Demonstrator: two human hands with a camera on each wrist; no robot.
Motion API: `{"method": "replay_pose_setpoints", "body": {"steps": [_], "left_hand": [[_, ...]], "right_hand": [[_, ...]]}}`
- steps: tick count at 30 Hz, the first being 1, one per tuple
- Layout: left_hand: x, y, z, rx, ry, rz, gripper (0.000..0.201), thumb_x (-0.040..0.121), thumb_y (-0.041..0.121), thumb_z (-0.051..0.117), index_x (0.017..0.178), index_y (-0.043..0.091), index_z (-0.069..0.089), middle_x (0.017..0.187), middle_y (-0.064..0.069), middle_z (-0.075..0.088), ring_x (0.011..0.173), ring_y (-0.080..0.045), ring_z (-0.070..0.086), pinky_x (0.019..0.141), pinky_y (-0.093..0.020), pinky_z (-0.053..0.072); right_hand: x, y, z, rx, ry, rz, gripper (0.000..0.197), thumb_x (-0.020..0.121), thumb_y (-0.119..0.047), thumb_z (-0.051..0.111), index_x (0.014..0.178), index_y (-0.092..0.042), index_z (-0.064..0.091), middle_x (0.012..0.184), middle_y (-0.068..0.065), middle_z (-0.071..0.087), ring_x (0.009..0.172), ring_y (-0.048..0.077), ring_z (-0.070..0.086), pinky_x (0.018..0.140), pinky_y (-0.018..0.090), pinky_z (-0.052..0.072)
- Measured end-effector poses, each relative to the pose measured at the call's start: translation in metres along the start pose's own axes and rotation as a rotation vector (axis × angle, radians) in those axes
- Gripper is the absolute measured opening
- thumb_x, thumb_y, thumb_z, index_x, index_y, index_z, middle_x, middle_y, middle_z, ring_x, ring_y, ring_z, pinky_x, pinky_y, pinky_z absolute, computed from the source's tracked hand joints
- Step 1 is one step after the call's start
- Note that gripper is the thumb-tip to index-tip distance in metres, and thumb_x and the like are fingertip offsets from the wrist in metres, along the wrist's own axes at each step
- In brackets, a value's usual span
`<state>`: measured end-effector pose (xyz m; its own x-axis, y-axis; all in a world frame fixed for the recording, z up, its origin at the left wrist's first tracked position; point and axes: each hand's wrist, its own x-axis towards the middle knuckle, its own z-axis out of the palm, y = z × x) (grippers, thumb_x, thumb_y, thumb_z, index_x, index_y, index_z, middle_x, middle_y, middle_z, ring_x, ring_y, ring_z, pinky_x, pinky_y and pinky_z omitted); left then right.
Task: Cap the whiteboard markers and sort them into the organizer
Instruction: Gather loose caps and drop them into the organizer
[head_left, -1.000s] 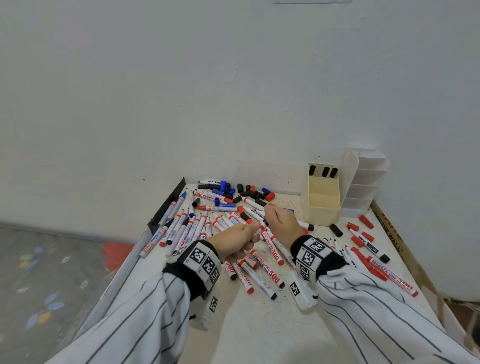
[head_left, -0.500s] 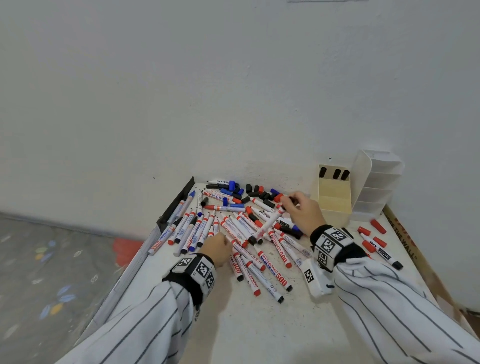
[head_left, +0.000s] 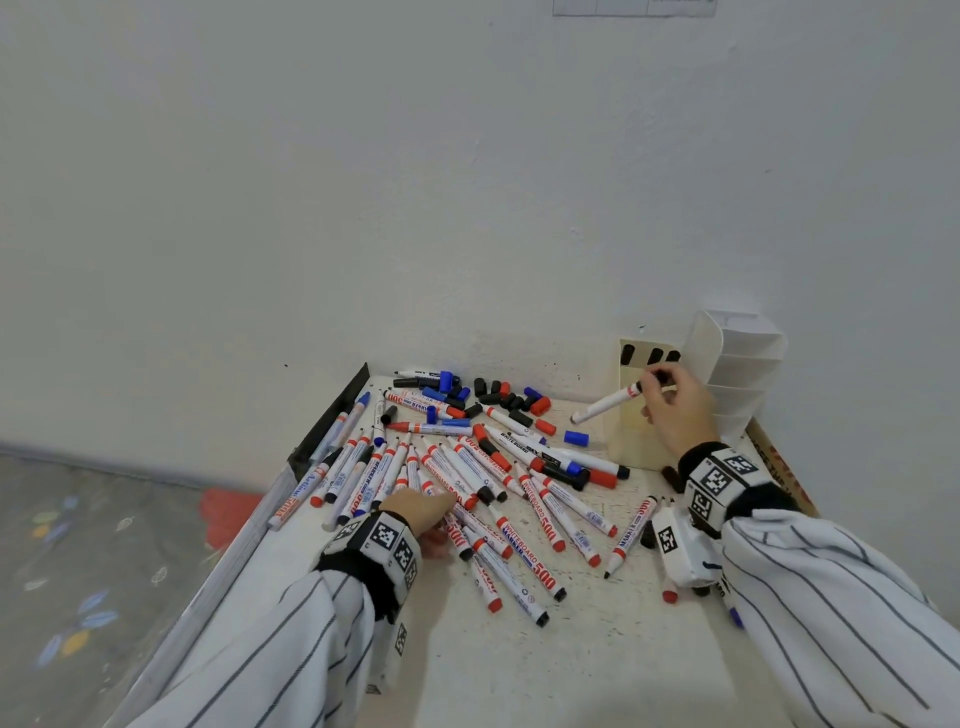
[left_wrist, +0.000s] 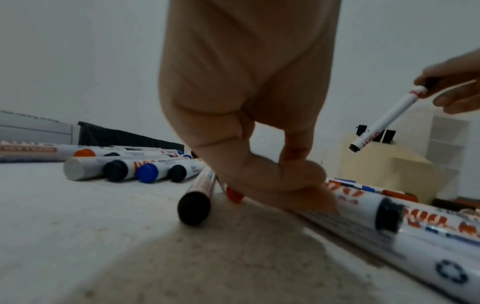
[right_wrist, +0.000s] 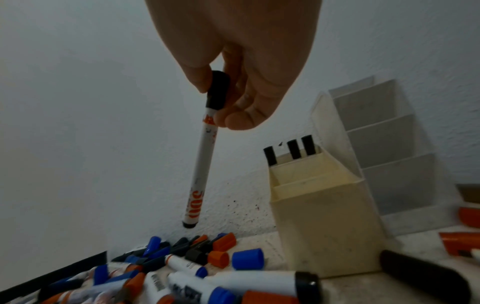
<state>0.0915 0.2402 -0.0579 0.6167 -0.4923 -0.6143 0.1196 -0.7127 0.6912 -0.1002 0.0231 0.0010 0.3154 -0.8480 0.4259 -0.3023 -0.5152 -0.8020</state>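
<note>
Left edge of the table: a dark rail borders the white surface. Left hand is low among the scattered markers, fingers curled down onto them; the left wrist view shows fingertips pressing on a marker barrel, a firm grasp cannot be confirmed. Loose caps, black, blue and red, lie at the far side by the wall. Right hand is raised in front of the cream organizer, pinching a black-capped marker by its cap end, barrel slanting down to the left, clear of the table. Three black-capped markers stand in the organizer's rear compartment. A white tiered organizer stands just beside, against the wall
</note>
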Motion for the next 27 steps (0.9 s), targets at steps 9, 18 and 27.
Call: {"method": "replay_pose_setpoints", "body": {"steps": [9, 18, 27], "left_hand": [[0.016, 0.024, 0.015, 0.063, 0.159, 0.361, 0.025, 0.079, 0.032, 0.063, 0.074, 0.016, 0.044, 0.078, -0.007, 0.056, 0.073, -0.021, 0.059, 0.078, -0.039, 0.056], [0.028, 0.033, 0.036, 0.111, 0.214, 0.567, 0.022, 0.085, 0.026, 0.061, 0.102, 0.017, 0.049, 0.087, -0.002, 0.063, 0.079, -0.014, 0.061, 0.068, -0.023, 0.05], [0.039, 0.029, 0.04, 0.042, 0.187, 0.605, 0.015, 0.089, 0.026, 0.058, 0.102, 0.019, 0.052, 0.08, 0.003, 0.062, 0.067, -0.006, 0.058, 0.06, -0.017, 0.047]], "right_hand": [[0.042, 0.007, -0.041, 0.08, 0.224, 0.042, 0.024, 0.092, -0.01, 0.051, 0.116, -0.008, 0.049, 0.106, 0.01, 0.062, 0.09, 0.024, 0.063, 0.078, 0.026, 0.053], [0.079, 0.006, -0.022, -0.041, 0.171, -0.04, 0.021, 0.091, -0.005, 0.049, 0.112, -0.005, 0.053, 0.106, 0.014, 0.061, 0.096, 0.026, 0.06, 0.087, 0.039, 0.05], [0.092, 0.026, -0.002, -0.29, 0.051, -0.035, 0.016, 0.087, -0.007, 0.056, 0.103, -0.01, 0.058, 0.096, 0.004, 0.061, 0.084, 0.019, 0.054, 0.075, 0.025, 0.039]]}}
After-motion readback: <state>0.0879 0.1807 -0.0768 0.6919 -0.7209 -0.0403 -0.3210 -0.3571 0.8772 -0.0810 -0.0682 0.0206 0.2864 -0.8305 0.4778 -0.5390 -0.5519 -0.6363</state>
